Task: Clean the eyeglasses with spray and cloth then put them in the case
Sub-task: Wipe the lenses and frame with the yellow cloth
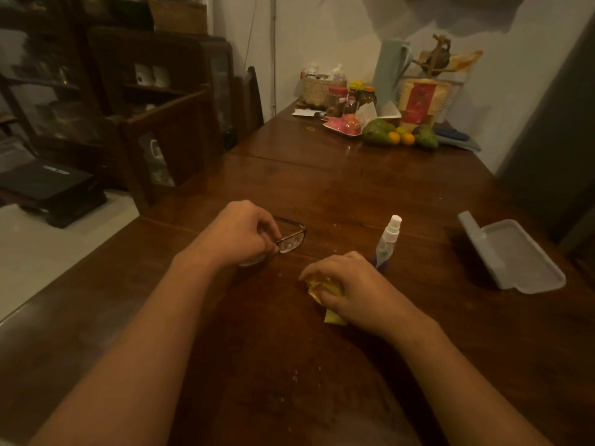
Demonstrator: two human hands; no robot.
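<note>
The left hand was closed on the eyeglasses, pinching the dark frame by its near side, with one lens sticking out to the right of the fingers and speckled with droplets. The glasses sat low over the wooden table, roughly midway along its width, closer to the near edge than the far one; whether they touched the wood could not be told.

The right hand was curled over a crumpled yellow cloth, gripping it against the tabletop, a corner of the cloth poking out below the palm. Just beyond that hand, almost touching the knuckles, stood the small clear spray bottle with its white nozzle upright. It stood between the right hand and the rest of the table toward the far side.

The glasses case, pale grey and lying open with its lid tipped back, rested near the right edge of the table, well apart from both hands. The stretch of wood between the bottle and the case was bare.

At the far right corner sat a clutter of things: green and orange fruit, a pink dish, jars, a woven basket and a pale jug. A dark wooden chair stood against the left edge.
</note>
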